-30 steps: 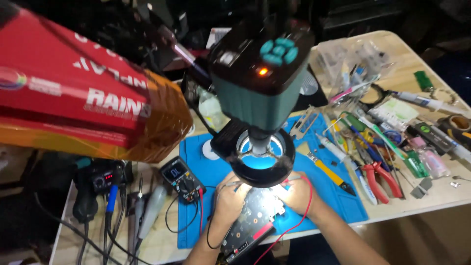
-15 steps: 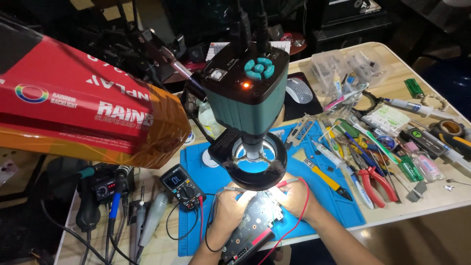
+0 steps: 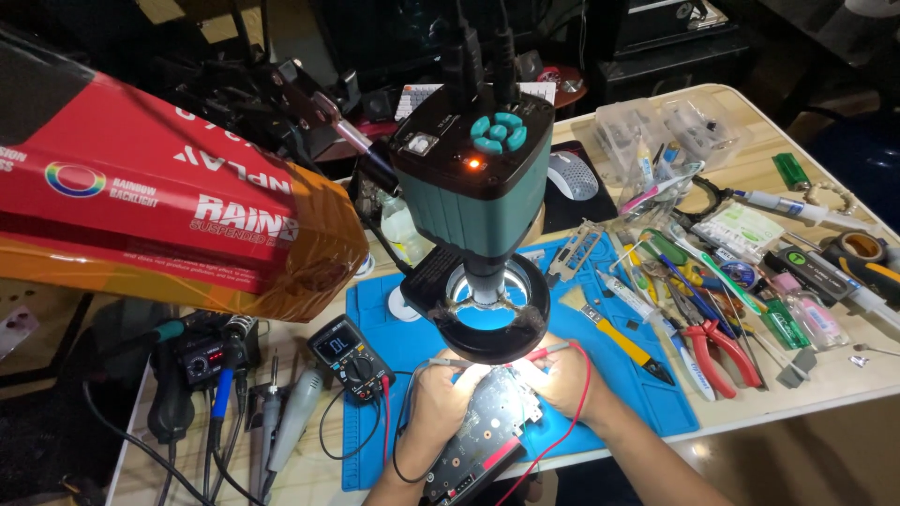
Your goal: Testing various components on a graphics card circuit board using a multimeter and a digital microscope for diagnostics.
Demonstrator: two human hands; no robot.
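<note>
While a circuit board (image 3: pixel 487 426) is probed under the microscope (image 3: pixel 478 187) | left hand (image 3: pixel 441 403) pinched on black probe (image 3: pixel 450 363), right hand (image 3: pixel 562 379) on red probe (image 3: pixel 548 352) | a slipped tip may bridge adjacent pads.

Circuit board (image 3: pixel 487 422) on mat (image 3: pixel 647 394) at table's (image 3: pixel 844 384) front edge, under microscope (image 3: pixel 478 187). Multimeter (image 3: pixel 352 356) on mat's left edge. Pliers (image 3: pixel 717 351) right of mat. Mouse (image 3: pixel 572 175) behind microscope.

Electronics repair workshop: bench microscope (image 3: pixel 473 201), multimeter (image 3: pixel 351 358), pliers (image 3: pixel 717 351), blue work mat (image 3: pixel 394 328).
</note>
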